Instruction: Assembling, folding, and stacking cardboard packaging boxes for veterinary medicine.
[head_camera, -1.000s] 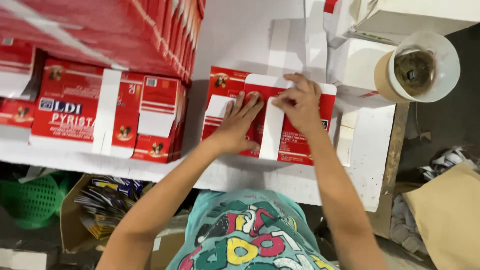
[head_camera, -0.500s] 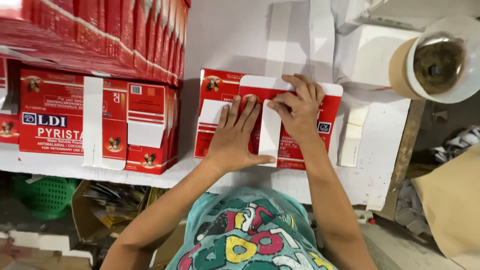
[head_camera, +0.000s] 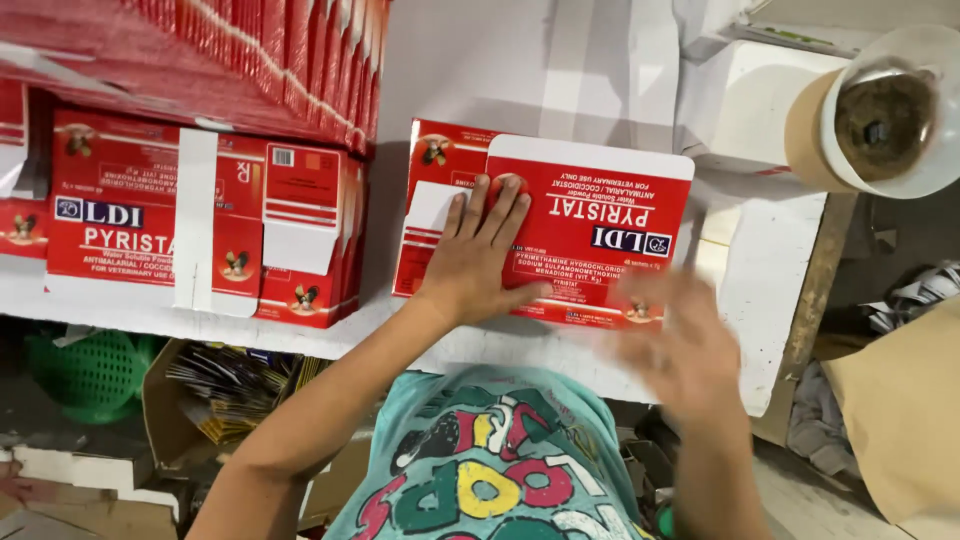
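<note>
Two hands show: the left hand (head_camera: 478, 262) and the blurred right hand (head_camera: 680, 350). One flat red carton (head_camera: 590, 225) lies under the left. One roll of brown tape (head_camera: 880, 115) sits far right, one green basket (head_camera: 90, 370) near left. The red cartons stacked at left (head_camera: 200, 220) are too many to count.

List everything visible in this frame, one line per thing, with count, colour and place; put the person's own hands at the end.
folded carton: one, red and white, flat on the table in front of the person, under the left hand.
flat carton stacks: several piles, red and white, on the table's left side and leaning along the top left.
table: one, white, across the middle of the view.
tape roll: one, brown on a white holder, top right.
basket: one, green, below the table at left.
brown paper: one sheet, lower right.
left hand: pressed flat on the folded carton.
right hand: blurred, above the table's near edge, holding nothing.
</note>
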